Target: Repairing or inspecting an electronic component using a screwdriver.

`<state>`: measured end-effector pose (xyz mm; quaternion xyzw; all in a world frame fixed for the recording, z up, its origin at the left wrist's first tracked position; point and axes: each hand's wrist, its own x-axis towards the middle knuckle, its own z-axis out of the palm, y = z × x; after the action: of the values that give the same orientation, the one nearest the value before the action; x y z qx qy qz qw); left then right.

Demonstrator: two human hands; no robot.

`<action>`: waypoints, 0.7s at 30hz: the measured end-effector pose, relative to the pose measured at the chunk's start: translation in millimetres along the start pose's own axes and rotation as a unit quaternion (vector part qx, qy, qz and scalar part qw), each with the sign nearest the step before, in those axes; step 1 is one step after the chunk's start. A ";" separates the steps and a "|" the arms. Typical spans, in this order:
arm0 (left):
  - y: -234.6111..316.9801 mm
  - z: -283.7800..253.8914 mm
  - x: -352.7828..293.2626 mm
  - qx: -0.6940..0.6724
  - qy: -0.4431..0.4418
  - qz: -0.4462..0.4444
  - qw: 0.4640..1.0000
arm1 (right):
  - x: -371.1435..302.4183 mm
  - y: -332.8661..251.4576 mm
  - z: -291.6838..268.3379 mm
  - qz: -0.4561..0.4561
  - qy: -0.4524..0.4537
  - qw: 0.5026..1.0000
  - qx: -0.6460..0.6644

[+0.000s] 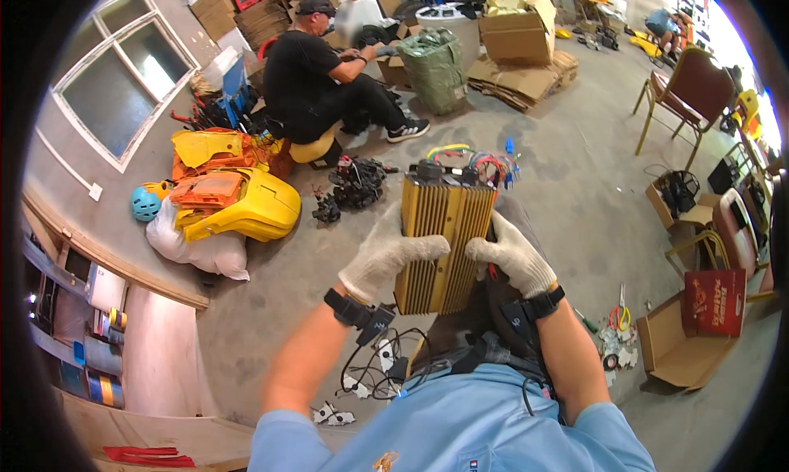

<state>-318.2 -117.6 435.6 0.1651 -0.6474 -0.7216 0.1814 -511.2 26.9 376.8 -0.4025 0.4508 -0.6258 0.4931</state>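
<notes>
Left hand point(380, 256) and right hand point(519, 256) are clamped on the gold box point(446, 221), one at each long edge, thumbs point(426, 247) laid over its ribbed face; the fingers are mostly hidden, so I cannot tell how far they curl behind it. From my remote seat I see it held in front of the blue shirt point(460, 414), wired end facing away. I judge it heavy and stiff, its ridges giving the white gloves point(531, 268) fair grip. Both long edges look the best hold; the coloured wires point(491, 166) seem fragile.
</notes>
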 end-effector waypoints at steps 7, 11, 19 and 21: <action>-3.7 -10.3 -27.1 0.092 0.108 -0.005 0.990 | -14.9 -14.4 -6.5 0.128 0.029 0.991 0.001; -20.9 -25.0 -34.3 0.090 0.186 -0.004 0.978 | -39.6 -4.6 -47.1 -0.278 -0.065 0.866 -0.411; -33.9 -30.9 -41.6 0.094 0.228 -0.008 0.969 | -55.2 -59.5 10.2 -0.015 0.063 0.997 -0.042; -28.2 -32.2 -40.9 0.101 0.238 -0.008 0.966 | -51.9 -68.4 15.4 0.014 0.076 0.996 0.044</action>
<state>-268.4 -123.7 404.2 0.3542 -0.6540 -0.5938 0.3069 -504.1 82.5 443.7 -0.3249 0.4644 -0.6670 0.4836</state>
